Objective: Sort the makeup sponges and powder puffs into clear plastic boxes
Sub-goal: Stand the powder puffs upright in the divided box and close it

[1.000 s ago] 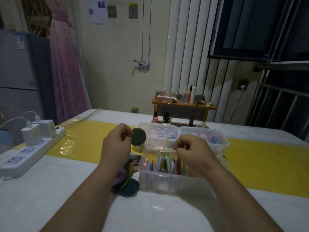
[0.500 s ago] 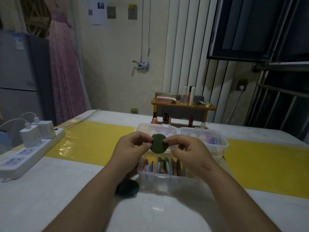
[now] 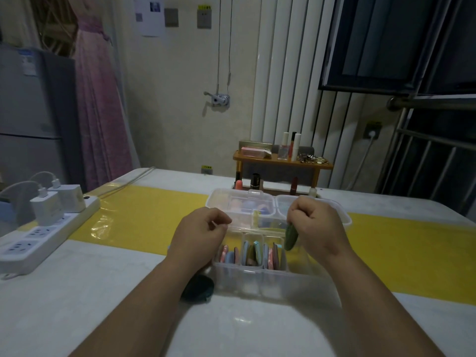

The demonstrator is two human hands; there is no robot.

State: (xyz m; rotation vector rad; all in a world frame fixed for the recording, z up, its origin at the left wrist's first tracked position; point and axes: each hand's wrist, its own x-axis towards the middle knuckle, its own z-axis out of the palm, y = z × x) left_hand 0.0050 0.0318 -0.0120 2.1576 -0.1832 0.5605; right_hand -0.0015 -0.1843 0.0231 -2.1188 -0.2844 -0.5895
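Note:
A clear plastic box (image 3: 260,278) stands in front of me with several pink, blue and brown powder puffs on edge in its compartments. My right hand (image 3: 318,225) pinches a dark green round puff (image 3: 291,237) edge-down over the box's right side. My left hand (image 3: 201,234) hovers at the box's left end with fingers curled and nothing in them. A dark puff (image 3: 198,289) lies on the table under my left wrist. Behind stand two more clear boxes (image 3: 242,202) holding pastel sponges; my right hand hides part of the right one.
A white power strip (image 3: 38,238) with two chargers lies at the table's left edge. A small wooden shelf (image 3: 282,162) with cosmetics stands behind the boxes, lipsticks beneath it. A yellow runner (image 3: 144,212) crosses the table.
The green puff passed from my left hand to both hands and is now in my right hand alone, lowered toward the box's right side. My left hand let go and drew back left.

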